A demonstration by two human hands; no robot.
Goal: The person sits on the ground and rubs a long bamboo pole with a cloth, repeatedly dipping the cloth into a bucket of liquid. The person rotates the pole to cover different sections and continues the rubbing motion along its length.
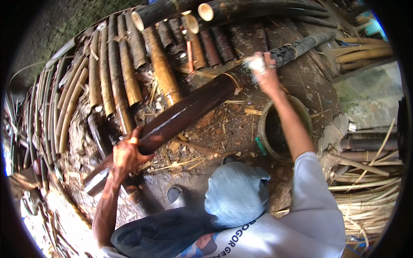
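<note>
A long, dark, wet bamboo pole (189,112) lies slantwise before me, from the lower left to the upper right. My left hand (128,155) is wrapped over its near part, thumb and fingers on either side. Farther along, my right hand (267,76) is closed around a white scrubbing pad or wad (256,64), pressed against the pole; it is blurred, so its exact kind is unclear. Around that spot the pole's surface looks greyish and wet. Below my right forearm stands a round tub (301,112) with a dark inside.
Several bamboo poles (114,69) lie side by side at the left and back. Thick cut bamboo (258,12) rests across the top. A small green object (260,146) is beside the tub. Split bamboo strips (365,202) are heaped at the right. Chips litter the ground.
</note>
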